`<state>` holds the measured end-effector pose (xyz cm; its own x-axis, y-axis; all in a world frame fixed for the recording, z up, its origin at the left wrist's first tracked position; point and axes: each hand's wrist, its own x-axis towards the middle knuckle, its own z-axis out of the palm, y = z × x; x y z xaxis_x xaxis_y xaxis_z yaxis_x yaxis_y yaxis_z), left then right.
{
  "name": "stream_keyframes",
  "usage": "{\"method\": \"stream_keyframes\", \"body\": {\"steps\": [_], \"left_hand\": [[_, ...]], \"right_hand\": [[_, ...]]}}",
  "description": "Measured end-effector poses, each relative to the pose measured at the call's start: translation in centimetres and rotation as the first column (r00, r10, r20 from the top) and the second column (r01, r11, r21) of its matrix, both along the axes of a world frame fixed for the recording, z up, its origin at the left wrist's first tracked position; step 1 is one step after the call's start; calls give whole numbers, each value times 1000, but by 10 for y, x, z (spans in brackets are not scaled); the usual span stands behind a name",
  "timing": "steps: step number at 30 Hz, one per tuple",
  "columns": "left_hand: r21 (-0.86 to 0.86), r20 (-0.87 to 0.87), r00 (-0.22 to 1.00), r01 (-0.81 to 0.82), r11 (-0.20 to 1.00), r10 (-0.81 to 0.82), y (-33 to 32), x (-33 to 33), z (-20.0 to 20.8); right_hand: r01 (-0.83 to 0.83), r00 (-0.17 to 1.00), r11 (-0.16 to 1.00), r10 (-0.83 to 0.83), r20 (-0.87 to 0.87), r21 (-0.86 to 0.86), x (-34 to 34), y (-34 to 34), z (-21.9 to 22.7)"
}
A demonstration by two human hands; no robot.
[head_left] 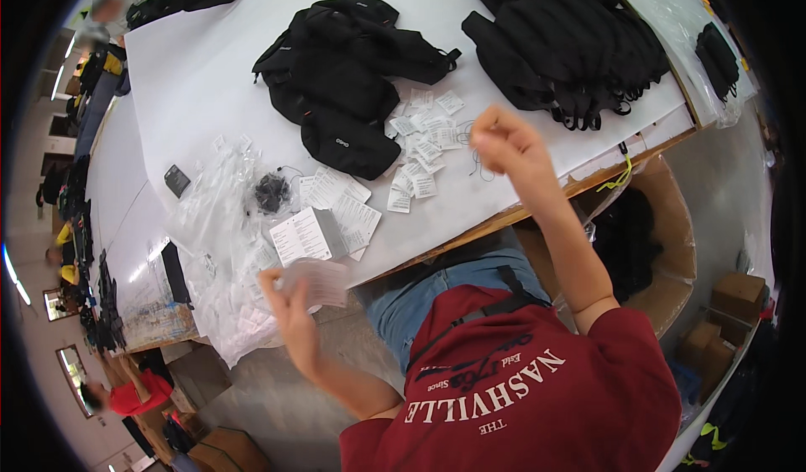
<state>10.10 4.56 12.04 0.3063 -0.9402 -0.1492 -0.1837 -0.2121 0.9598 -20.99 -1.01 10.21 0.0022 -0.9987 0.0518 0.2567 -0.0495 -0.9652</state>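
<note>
My left hand (291, 314) is raised at the near table edge. Its fingers hold a pale printed card (321, 282), smeared by motion. Just beyond it stands a thick stack of white printed cards (302, 235), with more white cards (357, 220) fanned out beside it. My right hand (512, 146) is over the table's near edge with its fingers curled; what they pinch, if anything, I cannot make out. Thin dark string loops (477, 168) show beside that hand. Small white tags (417, 178) lie scattered to its left. A black jacket (336, 77) is spread beyond the tags.
Clear plastic bags (222, 237) heap up at the left, with a bundle of black strings (271, 193) beside them. A pile of black garments (571, 60) sits at the far right. Below the table's right edge stands an open cardboard box (672, 245) with black cloth inside.
</note>
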Motion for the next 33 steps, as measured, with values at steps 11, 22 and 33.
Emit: {"method": "stream_keyframes", "body": {"steps": [11, 22, 33], "left_hand": [[-220, -274, 829, 440, 871, -488, -4, -79, -37], [-136, -251, 891, 354, 925, -378, 1, -85, -49], [-315, 302, 893, 423, 850, -333, 1, -98, -44]], "right_hand": [[-189, 880, 980, 143, -453, -59, 59, 47, -16], [-44, 949, 988, -5, -315, -149, 65, 50, -27], [-48, 927, 994, 9, -376, -95, 64, 51, -22]]}}
